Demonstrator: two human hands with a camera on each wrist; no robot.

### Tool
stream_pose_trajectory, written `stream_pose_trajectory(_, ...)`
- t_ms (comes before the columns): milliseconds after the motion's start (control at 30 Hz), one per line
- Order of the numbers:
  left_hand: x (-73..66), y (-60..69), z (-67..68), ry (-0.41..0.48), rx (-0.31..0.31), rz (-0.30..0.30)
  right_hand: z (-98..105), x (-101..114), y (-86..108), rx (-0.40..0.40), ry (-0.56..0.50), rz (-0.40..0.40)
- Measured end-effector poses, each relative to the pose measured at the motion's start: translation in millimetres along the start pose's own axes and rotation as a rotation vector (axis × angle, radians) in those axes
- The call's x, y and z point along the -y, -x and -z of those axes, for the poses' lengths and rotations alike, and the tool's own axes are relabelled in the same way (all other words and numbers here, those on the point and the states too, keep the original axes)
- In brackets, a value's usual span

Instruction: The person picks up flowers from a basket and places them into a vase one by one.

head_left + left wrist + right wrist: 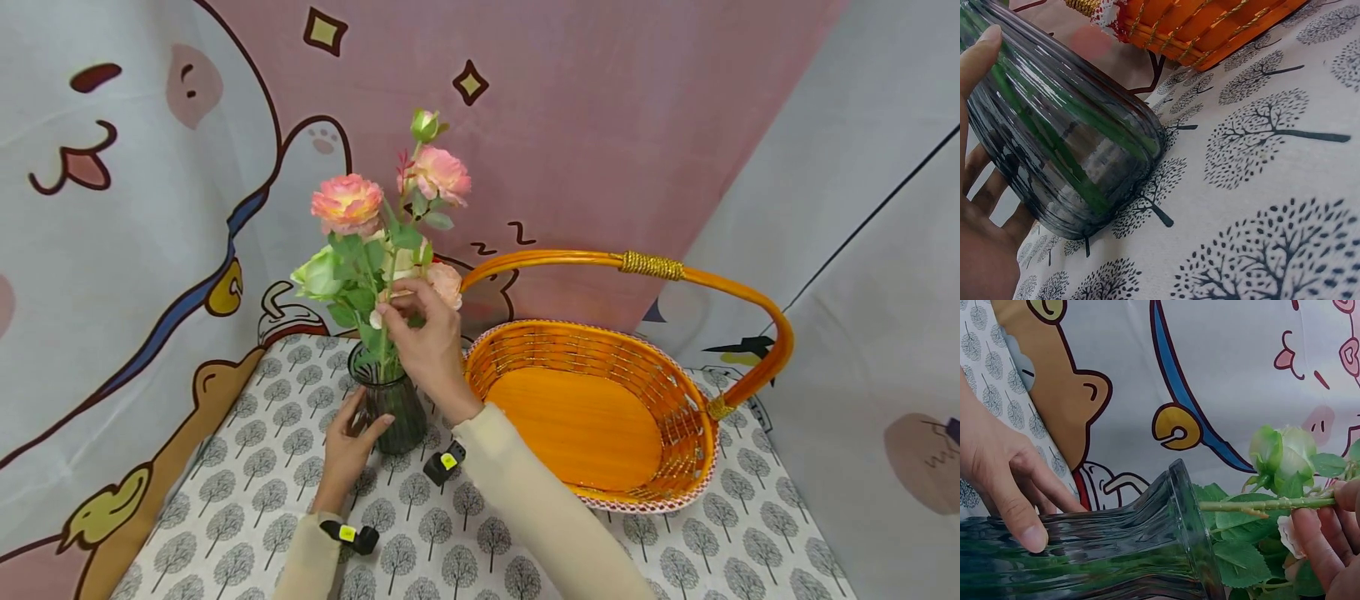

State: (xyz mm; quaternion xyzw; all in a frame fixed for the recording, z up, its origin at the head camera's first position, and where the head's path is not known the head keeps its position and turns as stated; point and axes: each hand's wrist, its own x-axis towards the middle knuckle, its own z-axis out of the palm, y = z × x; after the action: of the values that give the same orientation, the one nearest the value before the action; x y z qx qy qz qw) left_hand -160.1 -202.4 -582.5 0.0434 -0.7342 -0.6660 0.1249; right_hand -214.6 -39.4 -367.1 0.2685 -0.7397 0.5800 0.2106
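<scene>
A dark, ribbed glass vase [397,421] stands on the patterned cloth, with green stems [1035,119] inside it. My left hand [348,450] holds the vase low on its side, the thumb across the near face and the fingers behind. Above the rim, my right hand [431,337] pinches a green flower stem [1247,505] between thumb and fingers; this stem runs down into the vase mouth. Pink roses [347,204], a pale green rose [318,273] and a bud [426,126] rise from the leafy bunch. Which bloom belongs to the pinched stem I cannot tell.
An orange woven basket [577,425] with a tall arched handle [742,308] stands right of the vase, close to my right forearm. The cloth [465,525] printed with trees covers the table. A cartoon-printed curtain [585,125] hangs behind.
</scene>
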Motion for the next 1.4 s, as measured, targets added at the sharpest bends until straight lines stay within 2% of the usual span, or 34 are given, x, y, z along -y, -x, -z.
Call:
stream_pose_trajectory(100, 0.2, 0.1, -1.0, -0.001, 0.001, 0.001, 0, -1, 0.6, 0.009, 0.014, 0.004)
stream_pose_trajectory(367, -0.3, 0.3, -1.5, 0.012, -0.025, -0.017, 4, -7, 4.3, 0.101, 0.127, 0.063)
stream_pose_trajectory(467, -0.2, 0.7, -1.4, 0.010, -0.029, -0.020, 4, -7, 5.6, 0.141, 0.159, 0.047)
stream_pose_trajectory(600, -0.2, 1.3, -1.2, 0.008, -0.035, -0.007, 3, -7, 6.5, 0.175, 0.140, -0.001)
stream_pose_trajectory(833, -0.9, 1.1, -0.7, 0.018, -0.016, 0.000, 1, -11, 6.7, 0.154, 0.048, -0.059)
stream_pose_trajectory(933, -1.8, 0.8, -0.9, 0.023, -0.008, -0.007, 1, -14, 6.4, 0.159, 0.054, -0.057)
stream_pose_trajectory(1133, -2.9, 0.8, -2.0, 0.035, -0.005, -0.007, 0, -26, 8.0, 0.228, 0.229, -0.010)
stream_pose_trajectory(1267, -3.3, 0.6, -2.6, 0.038, 0.006, -0.001, -1, -31, 11.2, 0.255, 0.356, 0.051)
stream_pose_trajectory(1400, -3.8, 0.2, -0.9, 0.038, 0.003, 0.011, -1, -30, 16.0, 0.342, 0.472, 0.073)
